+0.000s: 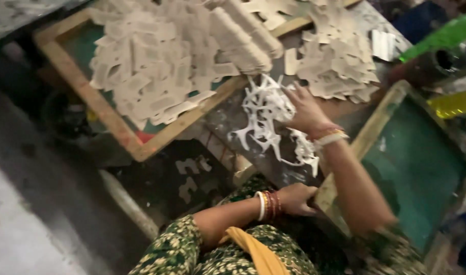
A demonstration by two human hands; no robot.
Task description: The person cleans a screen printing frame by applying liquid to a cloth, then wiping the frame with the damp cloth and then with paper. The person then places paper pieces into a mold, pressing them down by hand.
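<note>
A light, flimsy, easily torn white paper cutout web (pixel 266 114) is pinched at its edge by the right hand (pixel 307 109), while a wooden frame (pixel 327 186) is gripped shut by the left hand (pixel 296 198).

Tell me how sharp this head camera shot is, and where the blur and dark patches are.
Head view: soft all over from motion blur; the right hand on the white paper scrap smears, the cutouts on the wooden frame blend together. Left hand is a little clearer. The floor at left is dim; the green and yellow things at upper right are brightest.
</note>
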